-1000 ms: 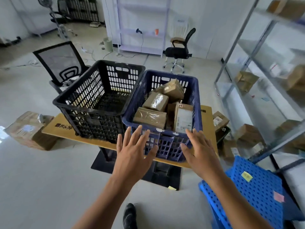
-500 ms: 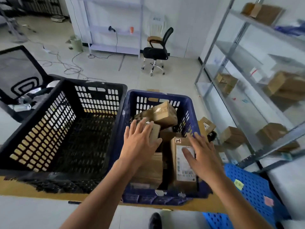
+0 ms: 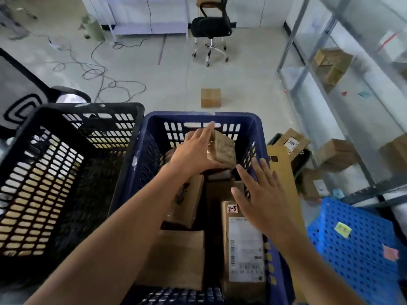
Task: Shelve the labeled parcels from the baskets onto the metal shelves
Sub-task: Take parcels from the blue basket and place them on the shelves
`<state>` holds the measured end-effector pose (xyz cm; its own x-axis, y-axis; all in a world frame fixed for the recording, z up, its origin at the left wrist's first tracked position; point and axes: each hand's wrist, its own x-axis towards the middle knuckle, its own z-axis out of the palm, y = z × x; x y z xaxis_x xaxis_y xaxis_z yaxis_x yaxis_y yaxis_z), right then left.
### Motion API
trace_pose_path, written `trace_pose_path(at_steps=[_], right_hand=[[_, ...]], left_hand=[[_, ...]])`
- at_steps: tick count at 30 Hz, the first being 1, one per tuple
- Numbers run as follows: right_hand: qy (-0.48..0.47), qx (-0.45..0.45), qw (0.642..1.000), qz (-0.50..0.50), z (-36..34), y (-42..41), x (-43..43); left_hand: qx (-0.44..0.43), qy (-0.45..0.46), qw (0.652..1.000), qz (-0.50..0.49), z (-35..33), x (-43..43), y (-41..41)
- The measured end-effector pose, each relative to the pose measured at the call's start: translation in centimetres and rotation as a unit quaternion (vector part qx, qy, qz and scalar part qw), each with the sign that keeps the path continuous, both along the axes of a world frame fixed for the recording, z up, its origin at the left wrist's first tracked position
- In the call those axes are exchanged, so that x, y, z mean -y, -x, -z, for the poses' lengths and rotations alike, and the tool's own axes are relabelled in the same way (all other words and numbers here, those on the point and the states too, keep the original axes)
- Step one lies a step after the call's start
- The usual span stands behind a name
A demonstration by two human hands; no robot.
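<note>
Nearest, in the near right corner of the dark blue perforated plastic basket point(image 3: 198, 116): a long brown cardboard parcel point(image 3: 242, 249) with a white shipping label and a small tag marked 2-3. Beside it, at the near left of the same basket, a flat plain brown cardboard parcel point(image 3: 180, 256), partly hidden by the left forearm. Further in, towards the left wall, a brown cardboard parcel with dark print point(image 3: 189, 201).

Over the basket's right side, the right hand point(image 3: 262, 194), palm down, fingers straight and spread, holding nothing.

At the far end of the basket, the left hand point(image 3: 193, 150) laid against the left face of a small brown parcel wrapped in clear tape point(image 3: 222, 148), fingers straight and together, reaching to its far top edge; thumb near the lower edge, firmness of hold impossible to tell. That parcel tilted, on top of the others, just short of the far wall.

Just beside the blue basket's left wall, a black perforated plastic basket point(image 3: 28, 172). Under the baskets, a yellow-brown cardboard sheet point(image 3: 284, 172). To the right and lower, a bright blue perforated plastic crate point(image 3: 356, 249) with a yellow sticky note point(image 3: 342, 230) and a pink sticky note point(image 3: 391, 253).

Past the far rim, on the floor, a small brown cardboard box point(image 3: 210, 97). At the right, grey metal shelves point(image 3: 312, 102) with several brown cardboard boxes point(image 3: 332, 64). Farthest, loose cables point(image 3: 105, 80) and a black swivel office chair point(image 3: 211, 27).
</note>
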<state>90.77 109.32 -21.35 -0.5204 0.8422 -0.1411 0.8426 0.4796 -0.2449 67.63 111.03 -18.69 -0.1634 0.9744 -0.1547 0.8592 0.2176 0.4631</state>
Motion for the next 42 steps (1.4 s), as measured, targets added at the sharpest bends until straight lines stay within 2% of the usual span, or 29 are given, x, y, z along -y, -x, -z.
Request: trace_pose_path(at_steps=[5, 7, 9, 13, 16, 19, 21, 23, 25, 28, 31, 34, 37, 42], right_hand=[[0.000, -0.027, 1.000, 0.001, 0.3, -0.5, 0.0], [0.014, -0.085, 0.996, 0.015, -0.4, -0.7, 0.1], [0.041, -0.182, 0.981, 0.053, -1.4, -1.0, 0.6], [0.139, -0.322, 0.931, 0.106, -5.0, -0.8, 3.6], [0.242, -0.419, 0.868, 0.109, -7.7, 0.0, 7.5], [0.314, -0.477, 0.813, 0.116, -8.0, 0.6, 10.3], [0.345, -0.521, 0.765, 0.160, -7.6, 1.1, 12.3], [0.353, -0.544, 0.740, 0.176, -8.1, 1.4, 15.0], [0.344, -0.551, 0.741, 0.169, -8.1, 1.7, 17.5], [0.293, -0.551, 0.768, 0.148, -8.3, 2.0, 21.6], [0.225, -0.556, 0.793, 0.103, -8.0, 2.3, 25.2], [0.208, -0.555, 0.803, 0.068, -7.2, 1.7, 27.6], [0.227, -0.543, 0.807, 0.056, -6.5, 0.7, 28.9], [0.267, -0.514, 0.814, 0.034, -6.9, -1.1, 28.5]], left_hand=[[0.023, -0.048, 0.998, 0.030, -0.9, 0.8, -0.4], [0.041, -0.090, 0.995, 0.036, -2.2, 2.4, -0.5], [0.055, -0.135, 0.989, 0.035, -3.5, 4.9, -0.6], [0.069, -0.228, 0.969, 0.058, -4.0, 10.9, -0.6], [0.055, -0.304, 0.943, 0.123, -3.5, 15.1, -0.6], [0.045, -0.364, 0.914, 0.176, -2.6, 18.8, -1.0], [0.033, -0.381, 0.901, 0.207, -1.9, 21.8, -1.0], [0.039, -0.366, 0.902, 0.225, -1.3, 24.8, -0.9], [0.085, -0.334, 0.912, 0.224, -1.4, 27.9, -0.9], [0.272, -0.284, 0.904, 0.167, -2.3, 32.0, -1.9], [0.469, -0.230, 0.853, -0.008, -3.0, 34.4, -3.5], [0.577, -0.153, 0.797, -0.088, -3.5, 35.2, -4.3], [0.611, -0.152, 0.768, -0.115, -4.1, 35.5, -5.1], [0.589, -0.152, 0.784, -0.123, -4.7, 36.2, -6.7]])
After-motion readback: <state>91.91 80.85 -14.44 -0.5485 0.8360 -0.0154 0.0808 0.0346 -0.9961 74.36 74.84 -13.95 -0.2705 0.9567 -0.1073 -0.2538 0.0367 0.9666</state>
